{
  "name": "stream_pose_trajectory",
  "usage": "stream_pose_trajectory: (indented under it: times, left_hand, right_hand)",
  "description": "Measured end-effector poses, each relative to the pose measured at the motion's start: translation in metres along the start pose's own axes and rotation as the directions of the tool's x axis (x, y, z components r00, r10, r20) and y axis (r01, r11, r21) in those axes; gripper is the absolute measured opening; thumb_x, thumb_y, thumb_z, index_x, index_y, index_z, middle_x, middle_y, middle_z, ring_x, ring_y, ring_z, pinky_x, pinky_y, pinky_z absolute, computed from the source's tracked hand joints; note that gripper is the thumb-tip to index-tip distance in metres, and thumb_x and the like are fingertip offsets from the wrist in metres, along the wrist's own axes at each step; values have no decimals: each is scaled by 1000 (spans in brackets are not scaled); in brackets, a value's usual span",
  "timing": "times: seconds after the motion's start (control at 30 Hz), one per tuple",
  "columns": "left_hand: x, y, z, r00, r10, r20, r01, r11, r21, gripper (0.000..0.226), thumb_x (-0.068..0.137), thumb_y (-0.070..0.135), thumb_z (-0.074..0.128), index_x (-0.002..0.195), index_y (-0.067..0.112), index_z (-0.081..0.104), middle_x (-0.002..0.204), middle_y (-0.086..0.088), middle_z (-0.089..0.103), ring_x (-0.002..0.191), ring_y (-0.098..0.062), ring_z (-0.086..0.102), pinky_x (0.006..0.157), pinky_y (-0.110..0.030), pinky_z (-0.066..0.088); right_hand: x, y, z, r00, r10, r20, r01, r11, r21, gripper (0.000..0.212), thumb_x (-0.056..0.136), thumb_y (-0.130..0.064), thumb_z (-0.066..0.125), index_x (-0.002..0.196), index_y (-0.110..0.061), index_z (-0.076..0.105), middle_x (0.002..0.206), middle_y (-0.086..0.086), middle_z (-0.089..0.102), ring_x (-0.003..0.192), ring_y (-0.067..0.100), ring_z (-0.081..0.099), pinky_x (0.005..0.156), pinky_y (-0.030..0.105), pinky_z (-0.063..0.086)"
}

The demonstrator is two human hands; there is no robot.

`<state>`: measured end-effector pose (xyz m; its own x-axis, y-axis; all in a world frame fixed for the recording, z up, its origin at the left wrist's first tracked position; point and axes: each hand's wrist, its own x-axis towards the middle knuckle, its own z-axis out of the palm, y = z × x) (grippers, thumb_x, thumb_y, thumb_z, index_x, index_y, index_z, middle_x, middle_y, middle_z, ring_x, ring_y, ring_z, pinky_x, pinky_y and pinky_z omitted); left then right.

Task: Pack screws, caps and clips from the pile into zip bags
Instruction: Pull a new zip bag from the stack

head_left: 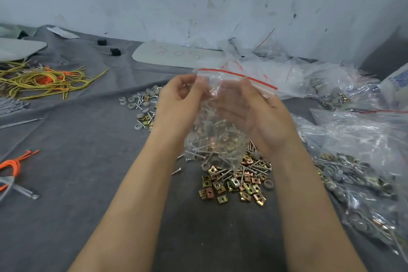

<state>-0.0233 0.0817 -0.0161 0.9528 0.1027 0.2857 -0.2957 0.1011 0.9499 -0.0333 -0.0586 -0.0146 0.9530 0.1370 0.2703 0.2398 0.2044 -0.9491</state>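
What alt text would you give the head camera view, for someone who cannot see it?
A person's left hand and right hand hold a clear zip bag of screws and clips by its red-striped top. Below lies a pile of brass-coloured clips on grey cloth, with filled bags at right.

Grey cloth-covered table (88, 150). Centre: pile of brass clips and screws (238, 181), with grey caps (132, 104) behind. Upper left: yellow wires (44, 81); right: filled zip bags (364, 172).
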Motion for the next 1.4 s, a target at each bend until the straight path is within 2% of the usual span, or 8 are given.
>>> stream_pose_trajectory:
  times: [0.1,0.23,0.37,0.6,0.77,1.03,1.23,1.4]
  left_hand:
    - [2,-3,-8,997,78,23,-79,995,64,11,92,19,63,81,18,62,63,11,66,63,2,60,59,-10,43]
    - [3,1,-1,968,227,102,-241,959,152,19,92,15,63,79,28,57,67,14,67,72,-4,65,69,-16,49]
    - [1,7,9,942,300,147,-331,903,275,25,93,15,61,80,35,55,73,14,65,76,-10,65,66,-21,46]
    - [-1,15,7,922,346,173,-386,853,352,6,93,17,59,91,18,64,80,7,69,78,-11,66,74,-33,54]
    - [-2,16,5,922,370,118,-385,832,400,11,93,22,60,89,15,67,75,10,68,71,0,62,66,-17,48]
    - [-1,16,3,879,464,111,-466,786,406,11,94,19,53,86,19,60,75,7,64,72,-5,59,68,-21,45]
    - [-4,14,2,836,549,8,-500,755,425,14,93,17,50,81,23,51,67,14,52,65,3,49,62,-10,37]
    - [0,19,-6,826,559,-74,-476,761,441,13,96,15,47,84,13,49,67,15,44,61,3,43,59,-12,32]
  right_hand:
    - [2,-3,-10,990,-14,-143,-3,993,-117,24,84,-39,60,83,-19,74,84,-1,74,84,15,71,77,29,55]
    - [5,-13,-22,909,-227,-350,46,889,-456,8,85,-28,71,90,-26,66,88,-10,71,86,2,66,79,19,51]
    - [4,-25,-13,925,-342,-168,101,645,-757,15,87,-31,68,103,-32,68,103,-16,64,100,-5,56,89,7,39]
    - [7,-37,4,963,-271,18,197,652,-732,17,93,-29,60,110,-32,63,108,-19,63,108,-7,53,94,11,40]
    - [13,-38,8,967,-254,18,188,661,-726,4,91,-21,64,87,-20,63,87,-11,66,94,5,63,93,31,49]
    - [10,-38,13,962,-259,83,225,588,-777,6,96,-23,56,90,-20,56,84,-17,58,88,-2,55,79,4,39]
    - [4,-44,12,964,-237,123,226,479,-848,7,97,-26,52,90,-23,51,79,-22,51,83,4,50,92,29,36]
    - [-2,-38,-17,977,-212,22,116,445,-888,6,98,-27,50,92,-26,51,82,-20,53,93,12,51,83,29,36]
